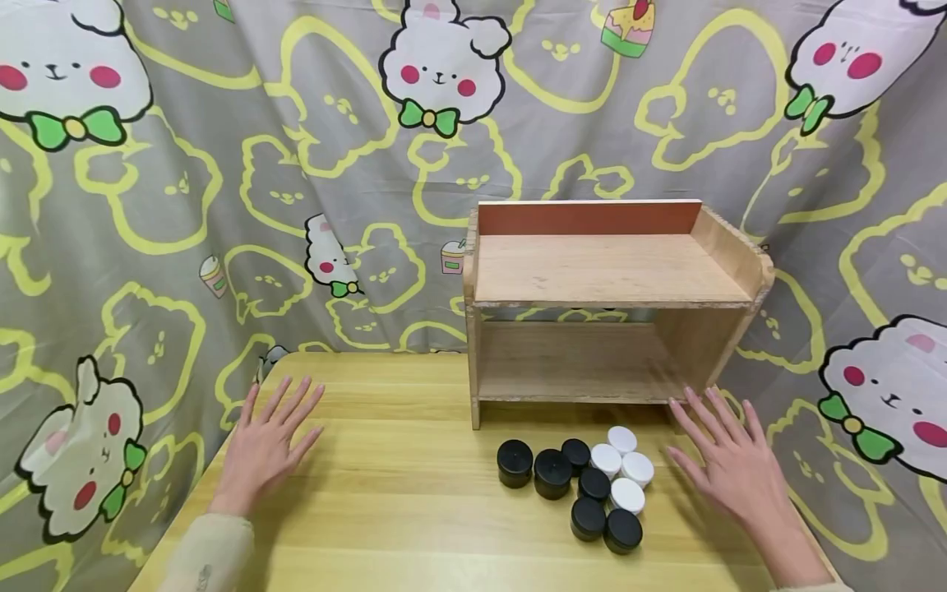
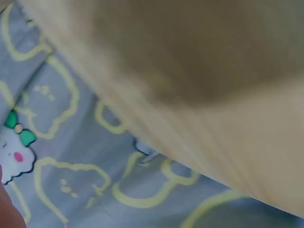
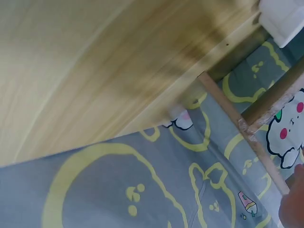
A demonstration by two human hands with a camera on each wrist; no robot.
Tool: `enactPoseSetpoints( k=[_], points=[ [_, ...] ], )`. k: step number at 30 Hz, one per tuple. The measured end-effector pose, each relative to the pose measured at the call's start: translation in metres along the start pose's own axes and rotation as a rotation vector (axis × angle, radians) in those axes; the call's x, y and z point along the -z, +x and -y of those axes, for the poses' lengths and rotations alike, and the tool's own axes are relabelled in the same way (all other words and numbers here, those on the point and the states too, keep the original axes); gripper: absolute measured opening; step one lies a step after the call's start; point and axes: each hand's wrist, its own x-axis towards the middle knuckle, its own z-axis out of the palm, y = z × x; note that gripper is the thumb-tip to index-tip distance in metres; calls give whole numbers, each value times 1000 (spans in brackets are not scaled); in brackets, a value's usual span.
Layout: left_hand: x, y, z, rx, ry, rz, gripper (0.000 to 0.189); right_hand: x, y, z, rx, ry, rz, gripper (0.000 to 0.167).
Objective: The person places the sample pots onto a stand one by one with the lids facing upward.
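Observation:
My left hand (image 1: 266, 448) is over the left side of the wooden table, fingers spread and holding nothing. Over at the right, my right hand (image 1: 732, 469) has its fingers straight and apart, beside the white round jars (image 1: 627, 496) and in front of the shelf's right end. Several black round jars (image 1: 552, 473) stand left of and in front of the white ones in a loose cluster. A two-tier wooden shelf (image 1: 614, 267) stands behind the jars. In the right wrist view a white jar (image 3: 285, 19) shows at the top corner. Whether either hand touches the table, I cannot tell.
The light wooden table (image 1: 385, 493) has its left edge near my left arm. A grey curtain (image 1: 414, 181) with yellow outlines and white cartoon animals hangs behind and on both sides. The shelf's side panel (image 3: 247, 133) shows in the right wrist view.

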Motion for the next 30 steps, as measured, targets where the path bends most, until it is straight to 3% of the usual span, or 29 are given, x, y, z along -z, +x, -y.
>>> enactPoseSetpoints(
  k=[4,10,15,21,30],
  points=[
    [5,27,-14,27,-65,-87,67,3,-2,6,-35,48,-7,67],
    [22,88,-44,48,-186,-211,67,12,-3,23,-180,243,150,58],
    [42,143,-78,22,-324,-277,67,11,-4,33,-256,404,245,49],
    [69,194,-118,-32,-527,-293,66,-4,-8,38,-271,570,254,44],
    [95,240,-161,-63,-842,-247,74,-17,-16,43,-364,725,350,52]
  ],
)
